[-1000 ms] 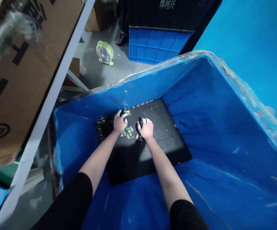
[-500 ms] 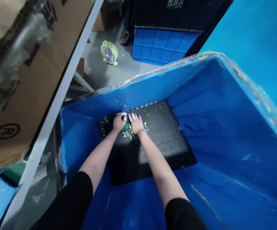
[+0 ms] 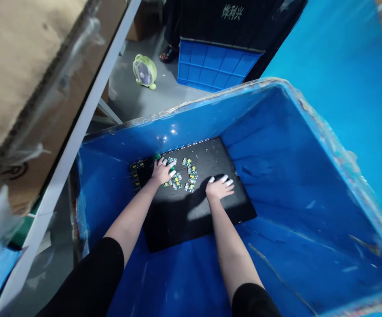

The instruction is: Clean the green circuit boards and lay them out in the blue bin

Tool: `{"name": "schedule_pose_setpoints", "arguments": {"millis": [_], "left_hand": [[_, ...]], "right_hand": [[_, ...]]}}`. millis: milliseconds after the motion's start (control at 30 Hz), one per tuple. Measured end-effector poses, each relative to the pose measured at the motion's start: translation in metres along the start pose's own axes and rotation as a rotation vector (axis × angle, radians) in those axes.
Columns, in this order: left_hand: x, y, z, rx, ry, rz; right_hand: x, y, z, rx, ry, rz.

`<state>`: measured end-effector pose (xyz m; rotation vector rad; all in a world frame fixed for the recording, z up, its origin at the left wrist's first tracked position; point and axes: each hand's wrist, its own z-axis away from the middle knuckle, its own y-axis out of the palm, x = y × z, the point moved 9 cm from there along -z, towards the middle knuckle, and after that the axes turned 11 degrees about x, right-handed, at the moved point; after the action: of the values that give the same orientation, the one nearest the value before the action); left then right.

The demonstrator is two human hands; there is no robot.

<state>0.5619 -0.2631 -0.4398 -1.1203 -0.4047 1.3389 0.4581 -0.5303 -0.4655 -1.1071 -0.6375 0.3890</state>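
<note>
Several small green circuit boards with yellow parts lie loose on a black foam sheet at the bottom of a deep blue bin. My left hand rests over some of these boards with its fingers spread, white covers on the fingertips. Whether it grips a board underneath cannot be made out. My right hand, also with white fingertip covers, is spread out above the right part of the sheet, apart from the boards and holding nothing. More boards stand in a row along the sheet's left edge.
The blue bin's walls rise high around my arms, with a worn taped rim. A cardboard box on a white frame stands close at left. Beyond the bin are a green fan, a blue crate and a person's foot.
My right hand has moved away to the right from the boards and opened. My left hand has shifted slightly left, its fingers spreading. Loose boards between the hands are now uncovered and scattered.
</note>
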Motion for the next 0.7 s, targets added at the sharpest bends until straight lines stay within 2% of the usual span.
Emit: {"name": "schedule_pose_setpoints", "arguments": {"millis": [167,233,300,400,533,700], "left_hand": [[0.023,-0.005,0.014,-0.026,-0.065,-0.059],[0.032,-0.006,0.020,-0.044,-0.100,-0.073],[0.039,-0.005,0.026,-0.062,-0.139,-0.080],[0.042,-0.003,0.030,-0.076,-0.167,-0.085],[0.034,0.001,0.030,-0.075,-0.147,-0.086],[0.022,0.003,0.027,-0.063,-0.118,-0.090]], "right_hand": [[-0.098,-0.017,0.010,-0.061,0.437,-0.107],[-0.126,-0.021,0.015,-0.048,0.581,-0.126],[-0.142,-0.022,0.017,-0.022,0.665,-0.141],[-0.149,-0.022,0.014,0.008,0.680,-0.161],[-0.149,-0.025,0.013,-0.028,0.626,-0.172],[-0.133,-0.030,0.013,-0.086,0.472,-0.127]]}}
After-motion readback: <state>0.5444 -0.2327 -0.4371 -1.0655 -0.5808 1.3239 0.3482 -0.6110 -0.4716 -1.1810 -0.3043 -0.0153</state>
